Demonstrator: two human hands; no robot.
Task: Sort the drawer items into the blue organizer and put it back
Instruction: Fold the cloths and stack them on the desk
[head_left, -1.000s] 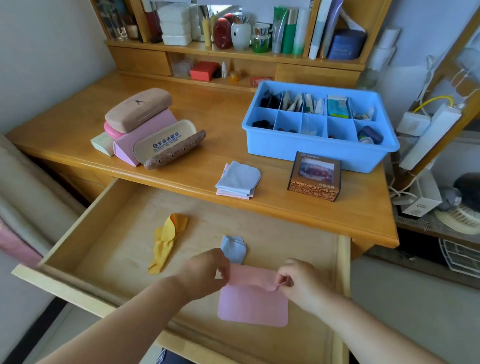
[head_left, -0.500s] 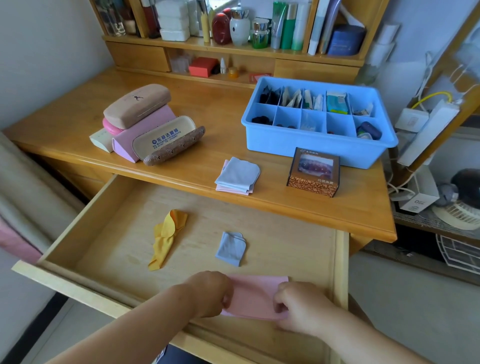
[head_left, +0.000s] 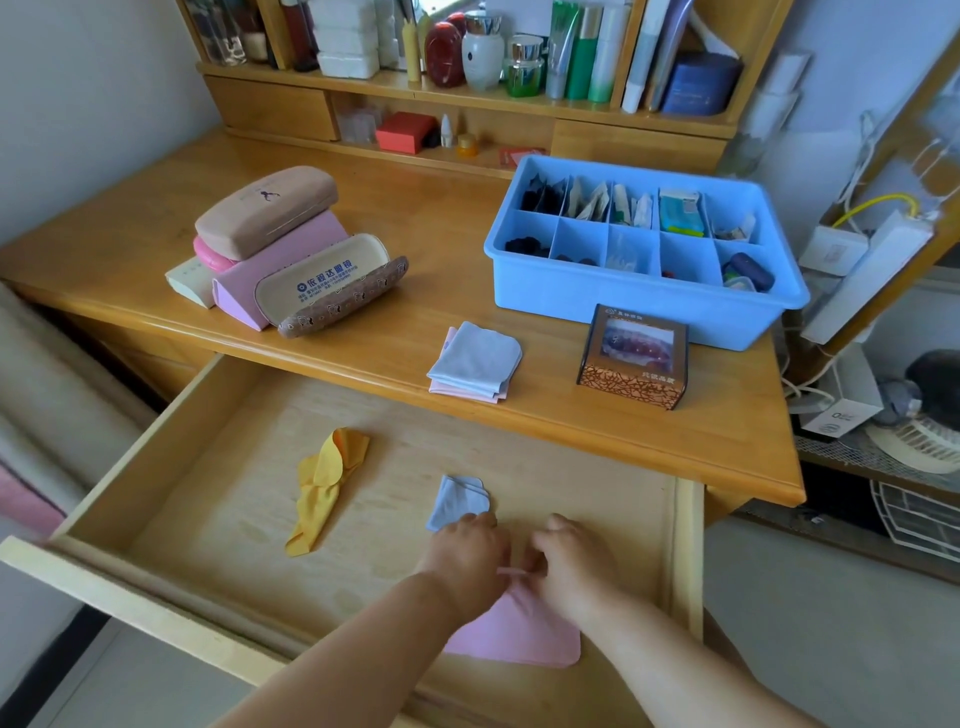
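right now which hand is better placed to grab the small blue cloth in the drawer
Left. The left hand lies right at the near edge of the small blue cloth, while the right hand sits further right; both pinch the pink cloth.

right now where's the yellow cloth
In the head view, the yellow cloth lies crumpled on the left of the open drawer, left of the small blue cloth.

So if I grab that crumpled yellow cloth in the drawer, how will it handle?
Probably floppy: the crumpled yellow cloth lies twisted and folded on itself, so it would likely droop from a pinch. It looks thin, so likely very light. Pushed along the wooden drawer floor, it would probably bunch rather than slide whole.
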